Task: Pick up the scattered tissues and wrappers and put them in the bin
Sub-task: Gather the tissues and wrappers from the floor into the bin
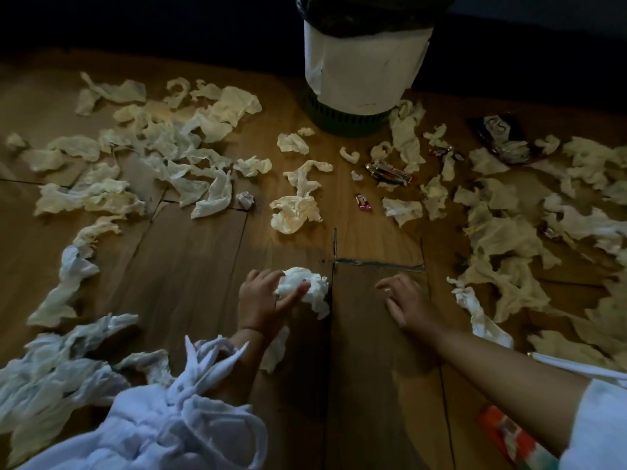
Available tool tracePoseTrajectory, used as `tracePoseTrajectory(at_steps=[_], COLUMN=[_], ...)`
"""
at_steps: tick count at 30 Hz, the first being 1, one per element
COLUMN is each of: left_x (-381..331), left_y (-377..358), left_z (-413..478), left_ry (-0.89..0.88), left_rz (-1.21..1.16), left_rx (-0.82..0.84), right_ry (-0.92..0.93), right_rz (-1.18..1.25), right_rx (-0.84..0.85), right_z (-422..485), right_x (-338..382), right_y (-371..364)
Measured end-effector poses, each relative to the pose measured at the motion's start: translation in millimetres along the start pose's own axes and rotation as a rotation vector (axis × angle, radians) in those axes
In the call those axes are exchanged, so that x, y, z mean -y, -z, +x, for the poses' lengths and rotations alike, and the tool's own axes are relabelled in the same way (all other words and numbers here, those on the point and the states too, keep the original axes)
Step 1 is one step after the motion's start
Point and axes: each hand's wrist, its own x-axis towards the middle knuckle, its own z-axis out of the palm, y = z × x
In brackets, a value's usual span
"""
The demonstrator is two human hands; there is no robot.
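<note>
My left hand (263,296) grips a crumpled white tissue wad (310,286) just above the wooden floor, low in the middle of the view. My right hand (405,300) hovers beside it with fingers spread and relaxed, holding nothing. The bin (363,72), white-sided with a black liner and a dark slatted base, stands at the top centre. Several crumpled tissues lie scattered, one large tissue (295,212) in the middle. A shiny wrapper (388,171), a small pink wrapper (363,201) and a dark wrapper (502,137) lie right of centre.
Thick tissue piles (163,147) cover the left side and more tissues (509,239) the right side of the wooden floor (190,266). A white tissue strip (475,313) lies next to my right forearm. An orange packet (509,435) lies at the bottom right. White clothing fills the lower left.
</note>
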Motion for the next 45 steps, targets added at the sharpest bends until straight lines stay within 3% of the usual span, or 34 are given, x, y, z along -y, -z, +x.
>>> tracePoseTrajectory(at_steps=[4,7,10,12,15,17,19,22,26,29,33,39,45], left_x=[-6,1,-1,-3,-6,-6,-8,-23,-48,-56,-54,-69,-67], left_y=[-24,-47,-52,-50,-49,-52,-57,-60,-63,-67,-71,-59,-60], left_z=[19,9,-4,-9,-14,-14,-12,-7,0,2,-1,-3,0], left_ry=[0.05,-0.008,-0.039,-0.068,-0.158,-0.255,-0.289,-0.143,0.027,0.066,0.066,0.146,0.195], left_rz=[0.167,0.306,0.224,0.246,0.37,0.398,0.353,0.141,-0.187,-0.298,-0.364,-0.606,-0.716], left_rx=[0.148,0.294,0.227,0.225,0.322,0.316,0.282,0.212,0.09,0.065,0.056,0.055,0.062], right_ry=[-0.041,-0.07,-0.158,-0.235,-0.271,-0.187,-0.108,-0.077,-0.379,-0.597,-0.423,-0.296,-0.035], right_rz=[0.031,0.076,-0.145,-0.325,-0.353,-0.319,-0.183,0.042,0.139,-0.004,0.069,-0.103,-0.162], right_rx=[-0.123,-0.201,-0.335,-0.272,-0.022,-0.055,-0.12,-0.237,-0.5,-0.337,-0.129,-0.07,0.058], right_z=[-18,-28,-35,-42,-50,-49,-44,-31,-9,-1,-10,-29,-12], right_x=[-11,-23,-52,-72,-85,-82,-72,-71,-99,-129,-110,-51,-50], right_y=[9,19,31,36,28,20,17,28,62,74,51,5,23])
